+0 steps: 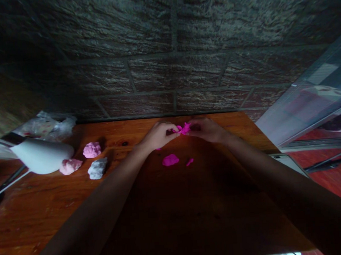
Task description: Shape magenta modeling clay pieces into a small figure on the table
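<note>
Between my two hands is a piece of bright magenta modelling clay (185, 129), pinched into an uneven, knobbly shape above the far part of the table. My left hand (161, 134) grips its left side with thumb and fingers. On the other side my right hand (205, 129) pinches its right end, with some fingers hidden behind the palm. Just below the hands lie a flat magenta clay lump (170, 160) and a small magenta scrap (189, 162). Another bit of magenta shows under my left hand, mostly covered.
Pink (92, 150), peach (70, 166) and grey-white (97, 168) clay lumps lie on the wooden table (48, 200) at left. Beside them stands a white rounded object (43, 154), with a clear plastic bag (50, 125) behind. A brick wall (155, 74) borders the far edge. A pale phone-like object (288, 164) lies right.
</note>
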Motion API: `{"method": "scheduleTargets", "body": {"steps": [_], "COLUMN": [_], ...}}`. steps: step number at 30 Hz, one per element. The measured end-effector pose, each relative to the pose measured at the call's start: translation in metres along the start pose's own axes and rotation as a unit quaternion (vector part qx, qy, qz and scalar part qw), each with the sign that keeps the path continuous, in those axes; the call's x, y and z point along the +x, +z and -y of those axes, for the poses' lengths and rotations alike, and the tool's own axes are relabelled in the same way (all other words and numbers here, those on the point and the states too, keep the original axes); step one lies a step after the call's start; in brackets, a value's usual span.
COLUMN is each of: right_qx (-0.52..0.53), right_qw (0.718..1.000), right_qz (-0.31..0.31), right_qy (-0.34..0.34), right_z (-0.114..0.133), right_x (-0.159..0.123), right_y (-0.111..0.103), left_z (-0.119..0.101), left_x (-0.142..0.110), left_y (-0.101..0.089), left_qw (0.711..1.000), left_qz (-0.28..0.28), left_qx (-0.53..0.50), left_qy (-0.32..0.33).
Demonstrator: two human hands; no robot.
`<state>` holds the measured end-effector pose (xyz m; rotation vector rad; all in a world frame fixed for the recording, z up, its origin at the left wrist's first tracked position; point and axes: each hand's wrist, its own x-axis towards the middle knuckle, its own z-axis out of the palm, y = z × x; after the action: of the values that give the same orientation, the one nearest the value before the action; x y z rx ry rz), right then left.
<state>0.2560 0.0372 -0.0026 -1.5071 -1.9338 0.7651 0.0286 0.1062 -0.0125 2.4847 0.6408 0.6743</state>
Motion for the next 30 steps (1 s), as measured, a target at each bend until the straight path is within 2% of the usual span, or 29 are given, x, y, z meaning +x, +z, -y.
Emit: {"method": "scheduleTargets", "body": {"steps": [4,17,19,23,24,26,28,30], "right_qx": [0.028,0.044,0.024,-0.089,-0.093,-0.066,-0.035,-0.03], "right_qw": [1.0,0.999,0.998,0.989,0.991,0.997,0.991,0.986], "right_qz": [0.007,0.0,-0.024,-0.085,-0.061,0.032,0.126,0.164], "right_qy": [-0.009,0.031,0.053,0.086,0.073,0.026,-0.007,-0.026], "right_z": [-0.003,0.004,0.01,0.029,0.034,0.045,0.052,0.056], "right_x": [0.0,-0.004,-0.011,-0.041,-0.05,-0.066,-0.077,-0.08], "right_y": [0.0,-0.002,-0.005,-0.013,-0.013,-0.01,-0.004,0.002], "left_z": [-0.001,0.005,0.005,0.006,0.006,0.008,0.01,0.012], "left_x": [0.001,0.0,0.0,-0.001,-0.002,-0.003,-0.004,-0.005], "left_y": [0.002,0.002,0.001,-0.004,-0.006,-0.009,-0.011,-0.011], "left_qw": [1.0,0.998,0.998,0.996,0.995,0.991,0.987,0.984], "left_qz": [0.006,0.018,0.023,0.035,0.035,0.03,0.022,0.017], "left_qx": [-0.008,-0.055,-0.061,-0.082,-0.094,-0.124,-0.153,-0.17], "left_qy": [-0.004,0.012,0.007,-0.007,-0.014,-0.031,-0.043,-0.046]}}
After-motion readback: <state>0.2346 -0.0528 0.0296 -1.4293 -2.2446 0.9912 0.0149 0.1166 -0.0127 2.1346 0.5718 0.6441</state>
